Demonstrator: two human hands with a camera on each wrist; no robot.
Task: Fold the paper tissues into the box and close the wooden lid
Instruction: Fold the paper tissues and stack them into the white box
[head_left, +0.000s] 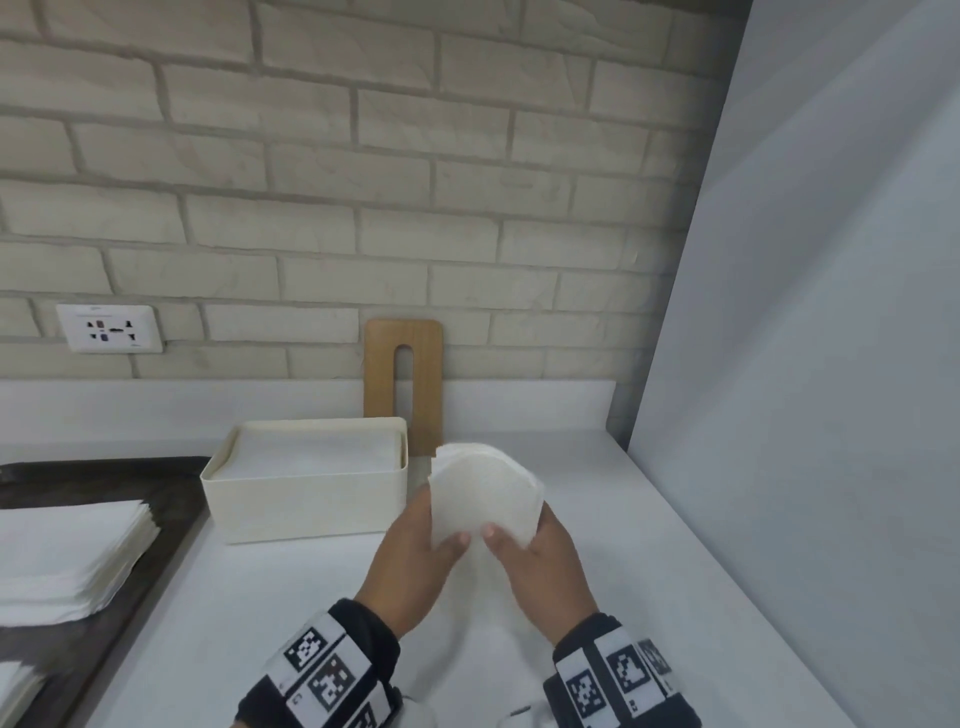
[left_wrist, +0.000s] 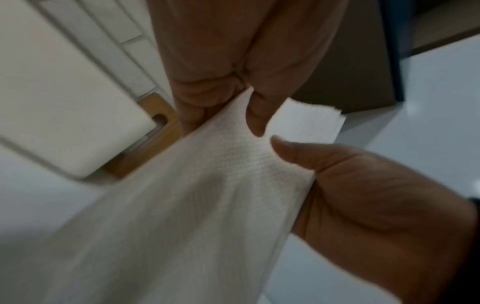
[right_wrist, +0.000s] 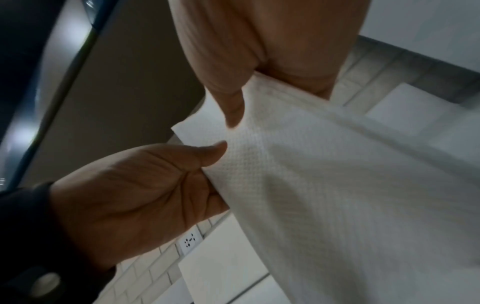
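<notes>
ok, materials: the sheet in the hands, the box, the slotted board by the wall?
Sheet: soft embossed paper tissue, matte white; the wrist views show a fine dimpled weave, and it bends between left hand and right hand.
Box: looks like matte cream plastic, smooth with rounded corners; could be coated metal.
Board: wood or bamboo, light brown, faint grain.

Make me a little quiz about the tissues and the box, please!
1. True or false: the wooden lid is already on the box.
2. Which hands hold the tissue? A) left only B) right only C) both
3. Fill in: the spare stack of tissues lies on a dark ____ left of the box.

Key
1. False: it leans upright against the brick wall behind the box.
2. C: the left hand and the right hand each pinch it.
3. tray
</notes>
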